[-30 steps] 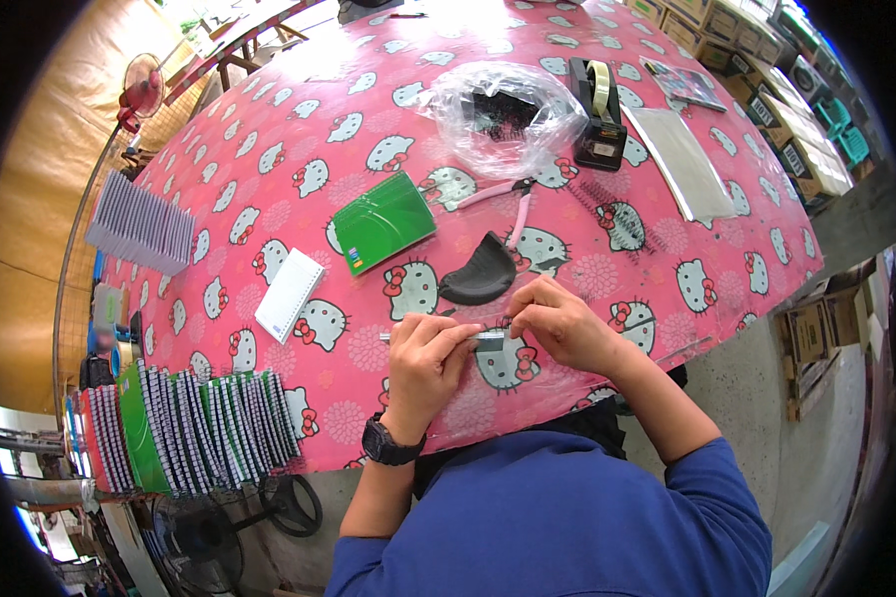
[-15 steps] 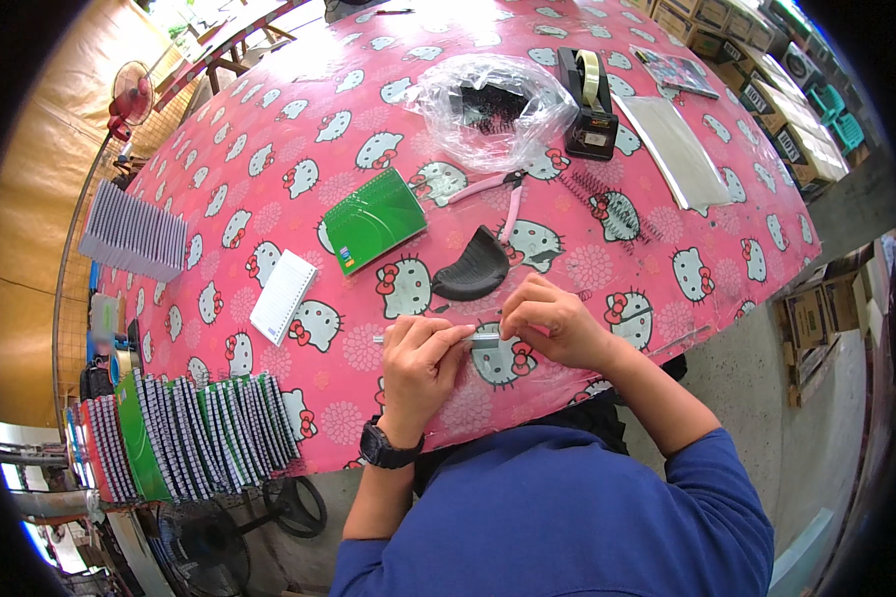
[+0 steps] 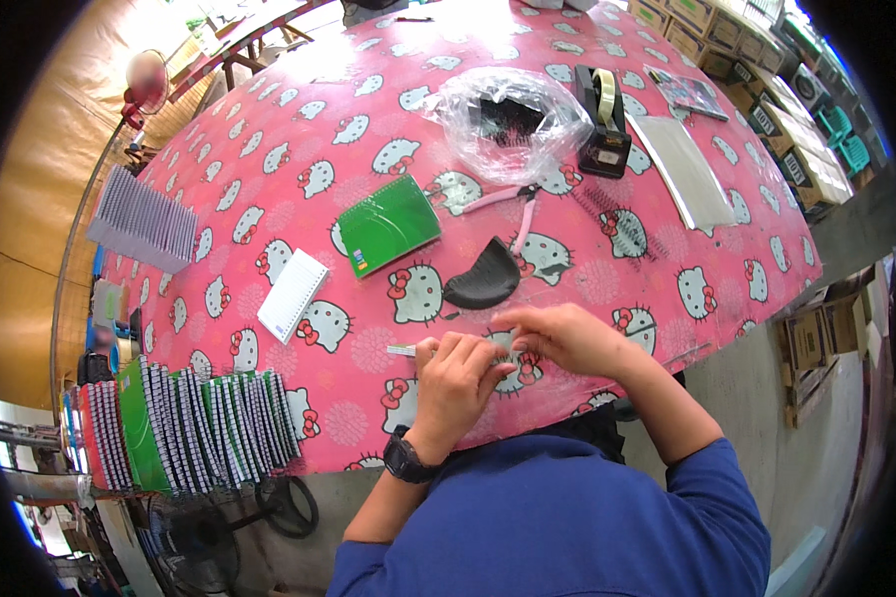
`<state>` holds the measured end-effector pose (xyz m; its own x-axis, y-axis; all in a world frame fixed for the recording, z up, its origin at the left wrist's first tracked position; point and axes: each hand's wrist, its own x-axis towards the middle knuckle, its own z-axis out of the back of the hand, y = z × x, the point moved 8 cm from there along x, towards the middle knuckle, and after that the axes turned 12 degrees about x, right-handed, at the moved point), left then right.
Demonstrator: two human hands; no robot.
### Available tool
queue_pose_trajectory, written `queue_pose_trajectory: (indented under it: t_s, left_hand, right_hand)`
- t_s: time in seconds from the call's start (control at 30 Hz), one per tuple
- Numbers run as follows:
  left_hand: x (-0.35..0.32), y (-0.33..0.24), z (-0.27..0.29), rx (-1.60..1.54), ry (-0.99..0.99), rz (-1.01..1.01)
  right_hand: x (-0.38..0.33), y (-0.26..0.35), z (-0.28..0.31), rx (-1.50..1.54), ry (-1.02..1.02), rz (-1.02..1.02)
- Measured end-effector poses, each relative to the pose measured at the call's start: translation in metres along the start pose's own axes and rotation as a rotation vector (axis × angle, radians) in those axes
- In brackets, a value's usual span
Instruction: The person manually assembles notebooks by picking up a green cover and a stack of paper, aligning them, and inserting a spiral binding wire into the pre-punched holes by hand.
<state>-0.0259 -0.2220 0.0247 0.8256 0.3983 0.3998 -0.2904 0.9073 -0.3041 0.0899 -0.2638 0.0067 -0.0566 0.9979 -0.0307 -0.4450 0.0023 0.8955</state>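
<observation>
My left hand (image 3: 454, 373), with a black watch on its wrist, is closed round a thin, pale thing (image 3: 401, 349) seen nearly edge-on. One end sticks out past the knuckles; the rest is hidden, so its kind cannot be made out. Close beside it, my right hand (image 3: 558, 338) has its fingers bent together near the left fingertips. Whatever the right fingers pinch is hidden. Just beyond the hands lie a curved black pad-like piece (image 3: 484, 276) and pink-handled pliers (image 3: 522, 214). A green spiral notebook (image 3: 388, 225) and a white ruled pad (image 3: 293, 296) lie to the left.
Spiral notebooks (image 3: 214, 428) stand in a row at the left front, below a pale stack (image 3: 142, 221). Farther back are a clear plastic bag (image 3: 558, 121), a tape dispenser (image 3: 605, 149) and clear sleeves (image 3: 682, 171). Loose black coils (image 3: 622, 224) lie on the pink tablecloth (image 3: 358, 383).
My left hand has shifted right and turned, bringing its fingers closer to the right hand. The grey strip seen between the hands is now mostly covered. The view has moved slightly.
</observation>
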Motion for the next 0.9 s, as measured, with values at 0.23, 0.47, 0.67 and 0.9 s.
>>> queue_pose_trajectory:
  t_s: [0.23,0.47,0.67,0.9]
  left_hand:
    - [-0.001,-0.001,0.012,-0.040,-0.045,-0.055]
    - [-0.005,0.023,0.021,0.098,-0.124,0.111]
    - [-0.014,0.036,0.012,0.043,-0.107,0.042]
    - [-0.012,0.036,0.014,0.035,-0.124,0.033]
  right_hand:
    - [0.054,-0.024,0.023,-0.544,-0.419,-0.004]
    - [0.022,-0.013,0.035,-0.036,-0.323,0.124]
    - [-0.014,0.014,0.013,0.382,-0.014,0.314]
    - [-0.014,0.033,0.017,0.305,-0.124,0.404]
